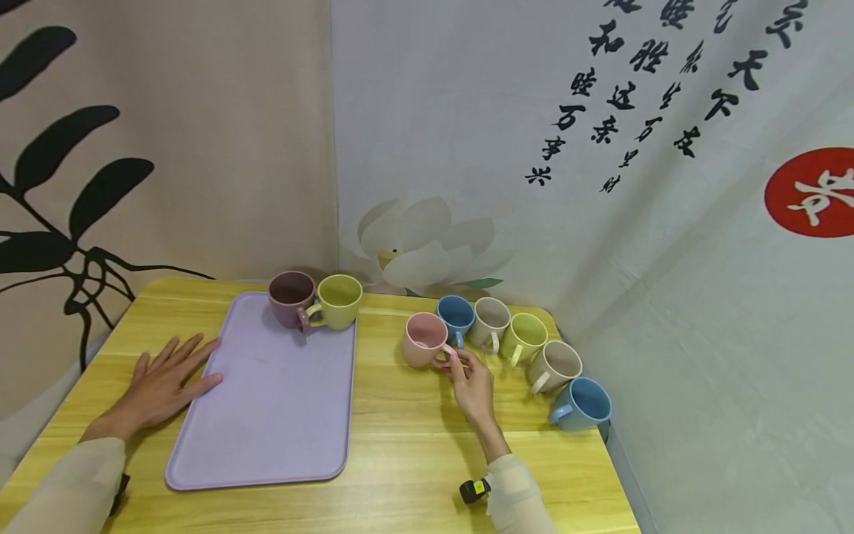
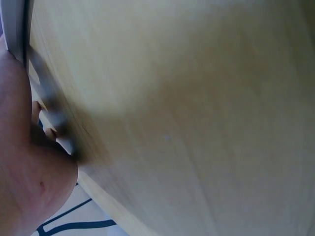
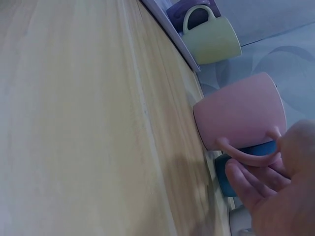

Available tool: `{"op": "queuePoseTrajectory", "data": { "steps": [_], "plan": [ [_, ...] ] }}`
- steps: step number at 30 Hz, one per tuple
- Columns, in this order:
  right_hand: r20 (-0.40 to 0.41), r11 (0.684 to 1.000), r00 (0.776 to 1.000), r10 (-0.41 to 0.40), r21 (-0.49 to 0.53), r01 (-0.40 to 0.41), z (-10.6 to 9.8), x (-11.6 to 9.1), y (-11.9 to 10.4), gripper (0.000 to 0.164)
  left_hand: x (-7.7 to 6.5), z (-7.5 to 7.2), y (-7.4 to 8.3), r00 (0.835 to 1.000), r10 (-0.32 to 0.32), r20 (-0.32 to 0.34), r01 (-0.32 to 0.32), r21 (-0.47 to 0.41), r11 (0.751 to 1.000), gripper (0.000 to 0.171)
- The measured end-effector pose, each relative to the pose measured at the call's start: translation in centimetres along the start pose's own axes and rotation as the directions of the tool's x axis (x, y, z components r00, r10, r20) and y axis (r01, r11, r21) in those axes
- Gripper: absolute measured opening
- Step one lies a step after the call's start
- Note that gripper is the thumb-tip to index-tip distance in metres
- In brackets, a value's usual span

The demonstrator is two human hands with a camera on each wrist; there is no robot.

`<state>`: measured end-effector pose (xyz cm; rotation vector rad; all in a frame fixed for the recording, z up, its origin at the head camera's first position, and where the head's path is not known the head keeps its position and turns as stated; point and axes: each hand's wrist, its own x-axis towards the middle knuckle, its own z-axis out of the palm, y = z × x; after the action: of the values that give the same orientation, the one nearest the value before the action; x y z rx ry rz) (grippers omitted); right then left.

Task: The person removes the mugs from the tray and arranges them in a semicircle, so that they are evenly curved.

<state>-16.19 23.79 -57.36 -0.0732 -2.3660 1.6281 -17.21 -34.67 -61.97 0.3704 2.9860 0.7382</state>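
Note:
My right hand [image 1: 475, 387] pinches the handle of a pink mug [image 1: 424, 341] between thumb and fingers. In the right wrist view the pink mug [image 3: 241, 113] is upright at the tabletop, with fingers behind its handle. My left hand [image 1: 163, 386] lies with fingers spread, its thumb and fingertips over the left edge of a lilac tray [image 1: 267, 415]. A purple mug [image 1: 289, 305] and a yellow-green mug [image 1: 340, 304] stand side by side at the tray's far end, handles overlapping in this view. Only part of the left hand [image 2: 34, 162] shows in its wrist view.
Right of the pink mug, a curved row along the table's edge holds a blue mug [image 1: 457, 315], a grey-white mug [image 1: 490, 322], a lime mug [image 1: 525, 335], a beige mug [image 1: 557, 363] and another blue mug [image 1: 585, 404]. A printed curtain [image 1: 427, 148] hangs behind the wooden table [image 1: 407, 460].

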Motion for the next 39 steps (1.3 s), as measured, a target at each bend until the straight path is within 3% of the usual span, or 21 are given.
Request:
{"op": "queuePoseTrajectory", "data": {
  "steps": [12,17,23,26,39],
  "plan": [
    [-0.124,0.979,0.991,-0.053,-0.203,0.027,-0.8,-0.8,-0.6,0.032,0.0,-0.3,0.4,1.0,-0.01,0.013,0.01,0.001,1.0,0.083],
    [-0.15,0.965,0.972,-0.18,-0.218,0.145,-0.4,-0.8,-1.4,0.034,-0.1,-0.4,0.6,1.0,-0.012,0.014,0.012,0.008,1.0,0.083],
    [-0.16,0.928,0.928,-0.336,-0.224,0.297,0.5,-1.1,-3.7,0.035,-0.1,-0.2,0.3,1.0,-0.01,0.007,0.01,0.002,1.0,0.084],
    [-0.143,0.911,0.911,-0.386,-0.217,0.351,1.2,-1.5,-5.0,0.037,0.0,-0.1,0.2,1.0,-0.009,0.003,0.009,0.0,1.0,0.084],
    [0.065,0.889,0.893,-0.444,-0.091,0.449,5.8,-3.5,-8.8,0.042,-0.2,-0.5,0.5,1.0,0.002,0.012,-0.002,-0.009,1.0,0.083]
  ]
}}
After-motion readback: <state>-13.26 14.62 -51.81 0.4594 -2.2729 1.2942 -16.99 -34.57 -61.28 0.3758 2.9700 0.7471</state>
